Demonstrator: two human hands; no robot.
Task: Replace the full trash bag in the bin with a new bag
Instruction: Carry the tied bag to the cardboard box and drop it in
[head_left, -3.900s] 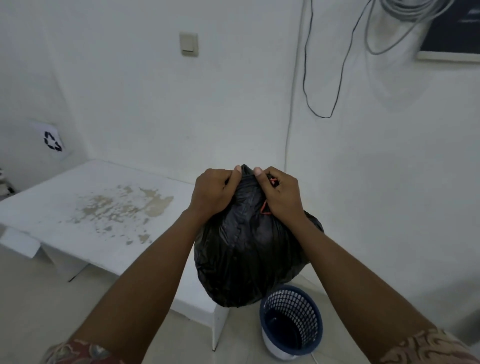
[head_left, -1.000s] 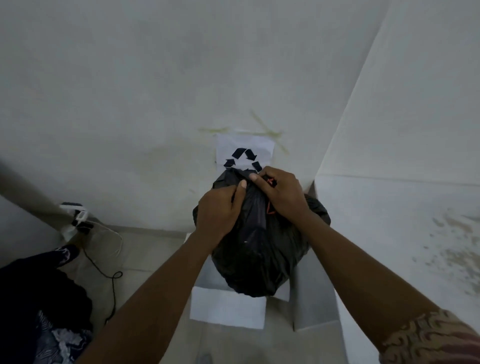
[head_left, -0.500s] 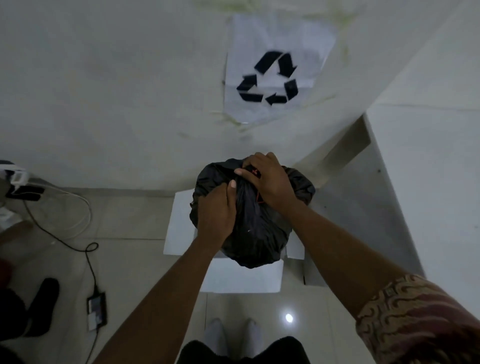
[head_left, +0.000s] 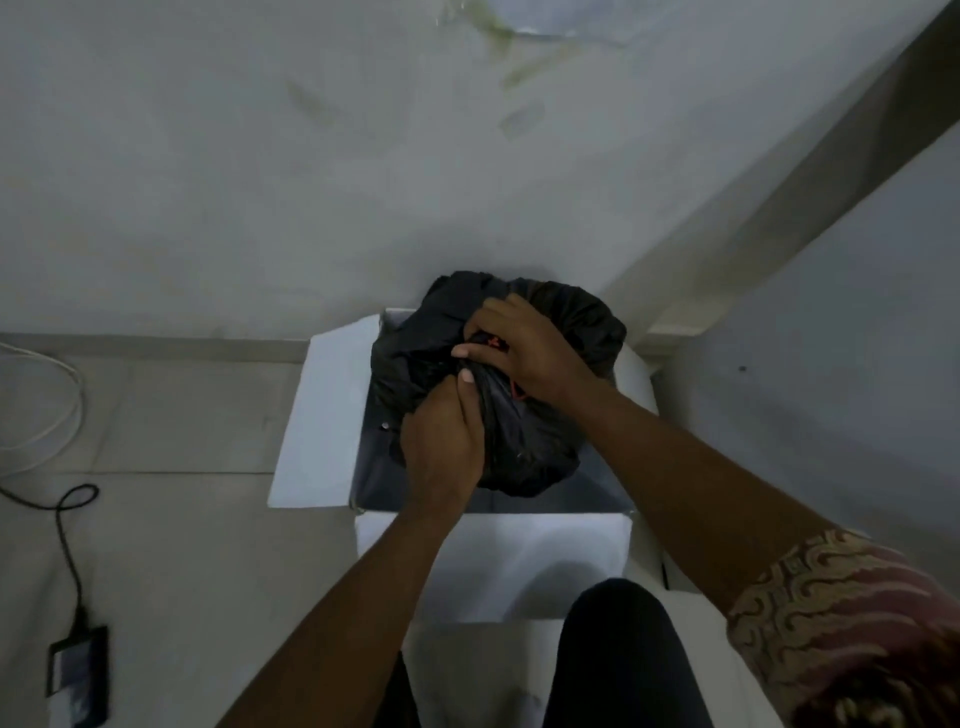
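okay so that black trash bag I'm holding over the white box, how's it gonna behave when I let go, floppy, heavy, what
The bag looks soft: its plastic creases and bulges around the left hand and right hand, so it will probably slump. It seems full and rounded, so likely some weight. The gathered neck may loosen once released; whether it is tied is hidden.

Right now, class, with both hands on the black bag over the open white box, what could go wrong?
The black trash bag hangs off-centre, towards the far side; it may snag the white box flaps. Its neck is only pinched by the left hand and right hand, so it might slip or tear.
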